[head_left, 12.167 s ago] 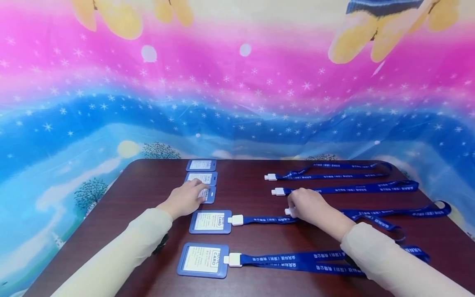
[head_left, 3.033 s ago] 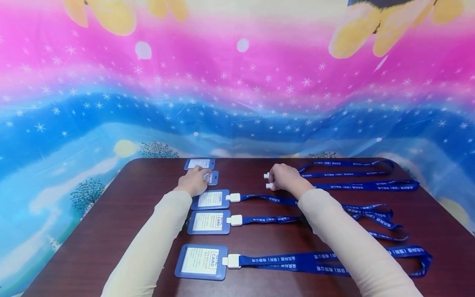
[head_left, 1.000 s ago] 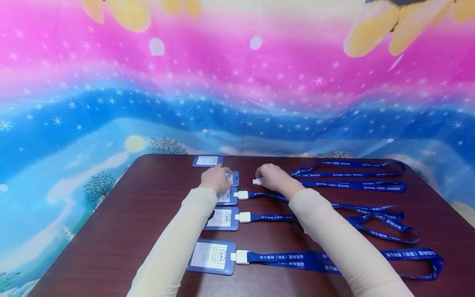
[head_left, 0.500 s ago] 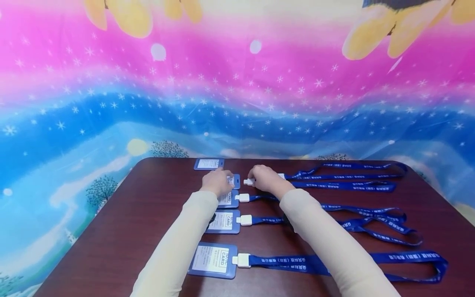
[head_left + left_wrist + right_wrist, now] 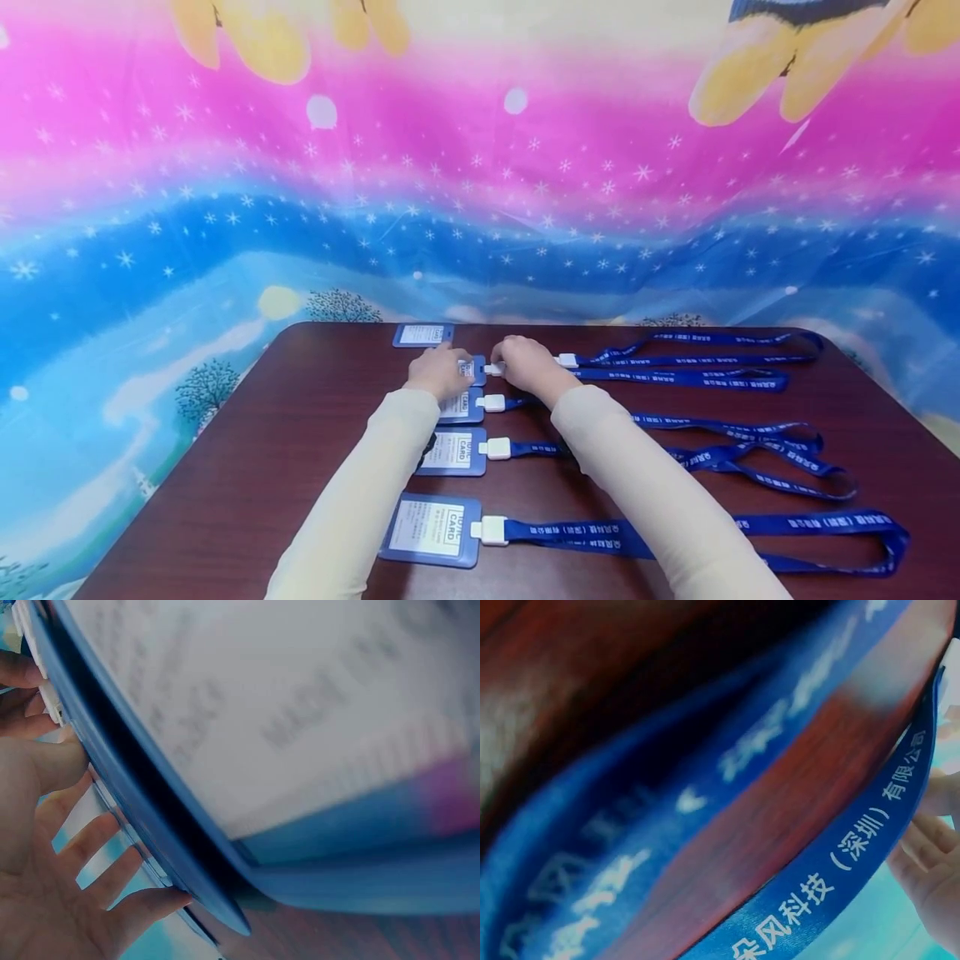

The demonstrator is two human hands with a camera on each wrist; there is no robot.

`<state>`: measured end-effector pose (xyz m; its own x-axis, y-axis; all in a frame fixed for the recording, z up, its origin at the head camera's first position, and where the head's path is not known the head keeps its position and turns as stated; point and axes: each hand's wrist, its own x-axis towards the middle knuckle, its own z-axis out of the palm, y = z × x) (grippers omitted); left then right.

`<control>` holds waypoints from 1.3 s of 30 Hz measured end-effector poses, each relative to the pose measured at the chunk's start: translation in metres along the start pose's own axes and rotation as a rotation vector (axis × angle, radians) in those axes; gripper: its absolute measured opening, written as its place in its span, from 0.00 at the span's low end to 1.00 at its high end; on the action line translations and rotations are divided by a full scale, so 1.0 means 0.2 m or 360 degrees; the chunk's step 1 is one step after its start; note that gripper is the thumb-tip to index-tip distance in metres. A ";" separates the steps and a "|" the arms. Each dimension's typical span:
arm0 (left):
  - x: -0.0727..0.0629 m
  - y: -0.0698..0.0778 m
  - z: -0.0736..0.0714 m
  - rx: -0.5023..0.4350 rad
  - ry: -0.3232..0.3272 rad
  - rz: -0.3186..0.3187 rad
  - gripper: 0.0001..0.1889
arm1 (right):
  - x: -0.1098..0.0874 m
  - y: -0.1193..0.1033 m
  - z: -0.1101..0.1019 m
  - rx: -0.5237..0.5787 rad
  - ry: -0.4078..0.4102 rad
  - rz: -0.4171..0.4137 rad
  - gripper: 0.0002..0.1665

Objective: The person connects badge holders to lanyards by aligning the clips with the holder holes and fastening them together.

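My left hand [image 5: 437, 371] pinches a blue badge holder [image 5: 477, 370] with a white card in it, between thumb and fingers; the hand covers its left part. From the right, my right hand [image 5: 534, 365] pinches the white plastic clip [image 5: 492, 369] of a blue lanyard [image 5: 675, 378]. The clip's tip meets the holder's slotted edge; whether it is hooked in, I cannot tell. In the right wrist view, the printed lanyard strap [image 5: 810, 889] runs up to the right fingers. Behind the left hand lies a loose badge holder [image 5: 423, 335].
Nearer me, three badge holders, such as the front one [image 5: 431, 531], lie joined by clips to lanyards. A separate lanyard [image 5: 705, 361] with its white clip [image 5: 567, 360] lies at the back right. All rest on a dark brown table [image 5: 247, 467] before a printed cloth backdrop [image 5: 480, 208].
Over the longer span, the third badge holder became joined to a lanyard. The left hand then shifted the fourth holder rightward. Recently the right hand slid its clip left until it met that holder.
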<state>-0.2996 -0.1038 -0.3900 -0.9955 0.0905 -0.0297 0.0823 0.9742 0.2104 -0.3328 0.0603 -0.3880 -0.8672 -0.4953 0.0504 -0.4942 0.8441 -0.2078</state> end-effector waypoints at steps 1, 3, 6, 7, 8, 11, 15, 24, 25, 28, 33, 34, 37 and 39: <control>0.00 0.00 0.00 -0.0003 -0.0009 0.0005 0.23 | 0.00 0.00 0.00 -0.0014 0.0012 -0.0010 0.13; -0.01 -0.01 -0.01 -0.0010 -0.0024 0.0019 0.24 | 0.01 -0.01 0.01 -0.0045 0.0026 -0.0026 0.12; 0.00 -0.02 -0.01 -0.0032 -0.0039 0.0030 0.24 | 0.02 -0.02 0.02 -0.0069 0.0040 -0.0035 0.11; 0.00 -0.02 -0.01 -0.0041 -0.0044 0.0032 0.24 | 0.02 -0.03 0.02 -0.0073 0.0045 -0.0034 0.10; 0.00 -0.03 -0.01 -0.0053 -0.0044 0.0030 0.24 | 0.02 -0.03 0.02 -0.0072 0.0046 -0.0031 0.10; 0.00 -0.03 -0.01 -0.0088 -0.0046 0.0017 0.24 | 0.02 -0.04 0.02 -0.0064 0.0051 -0.0022 0.10; 0.00 -0.02 -0.01 -0.0113 -0.0048 0.0018 0.24 | 0.02 -0.04 0.03 -0.0069 0.0044 0.0002 0.10; 0.00 -0.03 -0.01 -0.0110 -0.0046 0.0036 0.25 | 0.04 -0.06 0.04 -0.0148 0.0034 -0.0020 0.11; 0.01 -0.03 -0.01 -0.0102 -0.0040 0.0038 0.25 | 0.04 -0.07 0.03 -0.0165 0.0027 -0.0024 0.11; 0.01 -0.03 -0.02 -0.0079 -0.0031 0.0054 0.25 | 0.05 -0.09 0.02 -0.0192 0.0010 -0.0024 0.12; 0.00 -0.03 -0.02 -0.0071 -0.0032 0.0050 0.24 | 0.05 -0.09 0.03 -0.0191 0.0018 -0.0021 0.12; 0.00 -0.03 -0.02 -0.0073 -0.0035 0.0051 0.24 | 0.05 -0.09 0.03 -0.0192 0.0020 -0.0021 0.12; 0.00 -0.03 -0.03 -0.0084 -0.0064 0.0056 0.25 | 0.04 -0.08 0.04 -0.0202 0.0024 -0.0040 0.12; -0.01 -0.03 -0.03 -0.0086 -0.0091 0.0055 0.25 | 0.03 -0.08 0.03 -0.0207 0.0026 -0.0066 0.13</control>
<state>-0.2990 -0.1112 -0.3845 -0.9876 0.1372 -0.0769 0.1125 0.9577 0.2647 -0.3304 0.0419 -0.3906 -0.8463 -0.5278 0.0724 -0.5324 0.8430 -0.0766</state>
